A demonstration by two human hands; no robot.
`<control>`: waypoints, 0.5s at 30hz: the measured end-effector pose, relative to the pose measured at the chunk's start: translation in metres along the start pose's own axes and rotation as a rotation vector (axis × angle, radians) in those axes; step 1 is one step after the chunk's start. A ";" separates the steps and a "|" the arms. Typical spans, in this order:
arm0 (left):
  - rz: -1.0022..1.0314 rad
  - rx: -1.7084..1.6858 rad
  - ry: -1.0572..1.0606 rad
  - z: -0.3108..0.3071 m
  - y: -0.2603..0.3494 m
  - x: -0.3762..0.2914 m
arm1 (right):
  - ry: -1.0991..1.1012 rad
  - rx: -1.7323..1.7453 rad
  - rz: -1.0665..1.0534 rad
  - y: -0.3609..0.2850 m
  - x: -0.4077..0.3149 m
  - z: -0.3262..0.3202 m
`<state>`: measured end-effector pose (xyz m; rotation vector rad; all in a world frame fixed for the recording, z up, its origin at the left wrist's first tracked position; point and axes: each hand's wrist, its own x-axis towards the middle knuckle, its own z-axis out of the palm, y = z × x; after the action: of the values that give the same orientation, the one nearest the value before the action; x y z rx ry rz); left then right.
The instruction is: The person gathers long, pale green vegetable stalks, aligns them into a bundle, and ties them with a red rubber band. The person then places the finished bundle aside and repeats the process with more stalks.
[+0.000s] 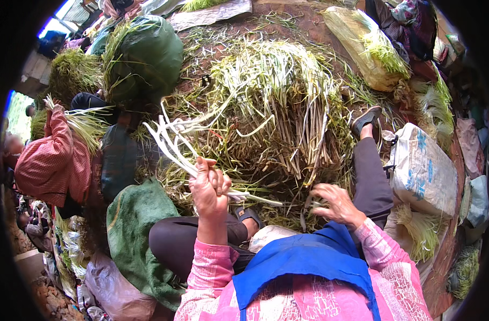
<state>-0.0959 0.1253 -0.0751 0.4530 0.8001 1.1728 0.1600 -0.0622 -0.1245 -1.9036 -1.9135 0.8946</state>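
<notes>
My left hand [210, 186] is closed around a small bunch of long pale stalks [180, 150], whose white ends fan out towards the upper left and whose other ends stick out to the right of the fist. To its right, my right hand [336, 202] is raised near my right knee with its fingers spread and slightly blurred; nothing is plainly held in it. In front of both hands lies a big heap of leafy stalks [276, 92], white and green at the far side, brownish at the near side. A blue apron [304, 254] covers my lap.
Loose trimmings surround the heap. A green woven sack [142, 236] lies at my left, a stuffed green bag [150, 56] farther off. At my right stands a white woven sack [425, 172]. A person in a checked shirt [51, 160] sits at the left, holding stalks.
</notes>
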 end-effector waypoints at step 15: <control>0.040 0.123 -0.145 -0.004 -0.045 -0.011 | 0.077 0.743 0.043 -0.055 0.083 0.001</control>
<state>-0.0719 0.0995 -0.1052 0.6509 0.7423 1.1176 0.1099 0.0224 -0.1093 -1.4899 -1.2335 1.2898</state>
